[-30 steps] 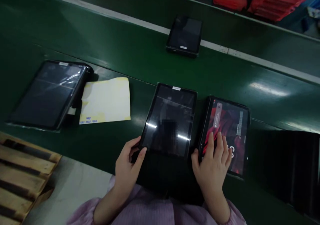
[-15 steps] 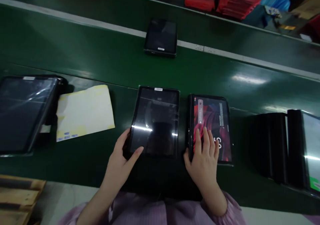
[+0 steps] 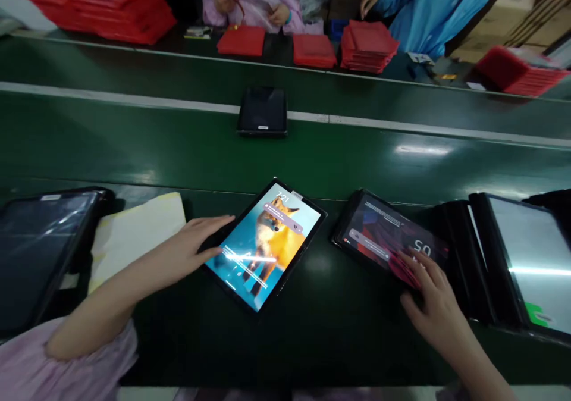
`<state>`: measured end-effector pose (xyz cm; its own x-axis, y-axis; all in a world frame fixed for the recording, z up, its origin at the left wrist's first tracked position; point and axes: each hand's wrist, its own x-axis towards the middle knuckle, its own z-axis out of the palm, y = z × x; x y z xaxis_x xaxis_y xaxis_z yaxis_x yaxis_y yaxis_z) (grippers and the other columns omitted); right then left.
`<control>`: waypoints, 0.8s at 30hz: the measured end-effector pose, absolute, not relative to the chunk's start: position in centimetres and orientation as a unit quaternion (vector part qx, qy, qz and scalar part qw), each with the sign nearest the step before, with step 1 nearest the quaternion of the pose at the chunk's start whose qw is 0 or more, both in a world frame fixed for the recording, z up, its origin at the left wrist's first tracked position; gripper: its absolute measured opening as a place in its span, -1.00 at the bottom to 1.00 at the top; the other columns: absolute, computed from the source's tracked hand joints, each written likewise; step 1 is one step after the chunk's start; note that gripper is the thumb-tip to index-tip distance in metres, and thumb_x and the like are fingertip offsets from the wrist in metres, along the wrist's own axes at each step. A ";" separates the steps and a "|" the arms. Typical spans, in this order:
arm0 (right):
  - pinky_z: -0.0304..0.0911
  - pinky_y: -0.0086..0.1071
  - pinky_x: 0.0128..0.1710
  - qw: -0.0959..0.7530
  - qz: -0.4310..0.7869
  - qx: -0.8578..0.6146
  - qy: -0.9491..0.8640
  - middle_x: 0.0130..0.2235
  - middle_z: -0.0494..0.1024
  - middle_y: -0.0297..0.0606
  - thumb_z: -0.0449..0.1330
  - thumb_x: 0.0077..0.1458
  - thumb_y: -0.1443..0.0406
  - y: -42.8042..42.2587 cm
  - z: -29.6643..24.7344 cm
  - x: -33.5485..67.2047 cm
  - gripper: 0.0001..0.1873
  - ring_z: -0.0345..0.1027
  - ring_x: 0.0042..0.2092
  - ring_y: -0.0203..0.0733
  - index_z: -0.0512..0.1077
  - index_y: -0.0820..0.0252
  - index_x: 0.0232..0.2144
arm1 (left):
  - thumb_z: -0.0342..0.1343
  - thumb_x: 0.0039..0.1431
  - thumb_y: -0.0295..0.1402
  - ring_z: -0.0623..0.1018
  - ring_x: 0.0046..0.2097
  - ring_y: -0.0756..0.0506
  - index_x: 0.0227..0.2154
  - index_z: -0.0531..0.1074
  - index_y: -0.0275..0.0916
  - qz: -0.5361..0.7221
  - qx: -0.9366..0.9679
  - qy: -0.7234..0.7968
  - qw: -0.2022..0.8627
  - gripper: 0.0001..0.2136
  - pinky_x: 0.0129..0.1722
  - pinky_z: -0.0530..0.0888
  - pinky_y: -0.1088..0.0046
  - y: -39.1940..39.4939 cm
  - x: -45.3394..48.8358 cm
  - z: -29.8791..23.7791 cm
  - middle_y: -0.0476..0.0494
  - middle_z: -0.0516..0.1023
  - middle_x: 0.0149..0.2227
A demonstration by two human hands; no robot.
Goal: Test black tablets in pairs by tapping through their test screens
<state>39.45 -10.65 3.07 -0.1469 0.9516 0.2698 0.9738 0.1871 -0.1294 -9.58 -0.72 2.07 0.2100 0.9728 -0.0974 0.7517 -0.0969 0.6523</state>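
A tablet [image 3: 272, 240] with a lit fox wallpaper lies turned at an angle on the green work surface. My left hand [image 3: 191, 246] rests at its left edge, thumb and fingers apart, the thumb over the screen's lower left. To the right lies a second tablet [image 3: 379, 222] with a dimmer reddish lock screen, also tilted. My right hand [image 3: 430, 294] is over its right end with the fingers stretched out, touching or just above the screen. Neither hand is wrapped around anything.
A dark tablet [image 3: 263, 112] lies farther back on the white line. At left are another tablet [image 3: 44, 246] and a pale paper sheet [image 3: 143, 228]; at right, several standing tablets [image 3: 526, 258]. Beyond are red pouches [image 3: 368, 44] and two co-workers, one in a blue sleeve [image 3: 405, 2].
The middle tablet's screen has lit up, and it has turned clockwise. The right tablet has turned as well, its screen now dimmer. My right hand has moved right. The view has tilted upward.
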 end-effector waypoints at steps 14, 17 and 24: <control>0.32 -0.10 -0.12 0.134 -0.030 -0.689 -0.712 -0.20 0.65 0.06 0.02 0.41 0.16 5.5 1.4 35.9 -0.61 0.47 -0.13 0.14 0.59 0.27 -0.17 | 0.20 0.26 -0.31 0.55 0.00 -0.33 -0.17 0.56 -0.27 0.097 0.894 0.398 0.179 -0.84 0.03 0.47 0.07 4.1 9.9 2.0 -0.31 0.62 -0.11; 0.31 -0.12 -0.12 0.126 -0.002 -0.660 -0.741 -0.21 0.64 0.01 0.02 0.44 0.18 5.1 1.8 35.6 -0.62 0.46 -0.14 0.10 0.58 0.26 -0.17 | 0.29 0.19 -0.28 0.55 -0.09 -0.24 -0.25 0.54 -0.21 0.078 0.921 0.322 0.206 -0.86 -0.03 0.47 0.18 0.4 7.7 2.3 -0.20 0.62 -0.18; 0.25 -0.27 -0.19 0.089 0.106 -0.466 -0.874 -0.30 0.59 -0.19 0.03 0.50 0.22 2.0 3.0 30.1 -0.65 0.39 -0.23 -0.10 0.56 0.17 -0.25 | 0.42 0.15 -0.21 0.47 -0.34 -0.07 -0.39 0.55 -0.15 0.073 0.975 0.022 0.208 -0.82 -0.15 0.49 0.33 -8.6 4.1 1.9 0.04 0.61 -0.41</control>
<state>30.12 1.98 2.95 -0.5494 0.8336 0.0570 0.7959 0.5429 -0.2680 4.15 -8.61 1.88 0.9884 0.0736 0.1332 0.0129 -0.9126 0.4086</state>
